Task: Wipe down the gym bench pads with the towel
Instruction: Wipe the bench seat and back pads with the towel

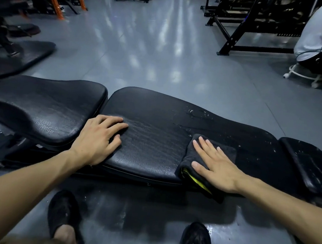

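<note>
Head view: right hand [217,163] lies flat, fingers spread, pressing a folded black towel [197,164] onto the long back pad [155,133]; left hand [98,137] rests open, fingers apart, bracing the pad's left end. Best to keep even palm pressure and sweep right toward the white flecks [198,113], then do the seat pad [46,106].

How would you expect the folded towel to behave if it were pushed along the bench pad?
The towel looks soft and folded, so it would probably bunch or unfold. Flat under the right hand, it should glide over the smooth pad. It seems light.
</note>
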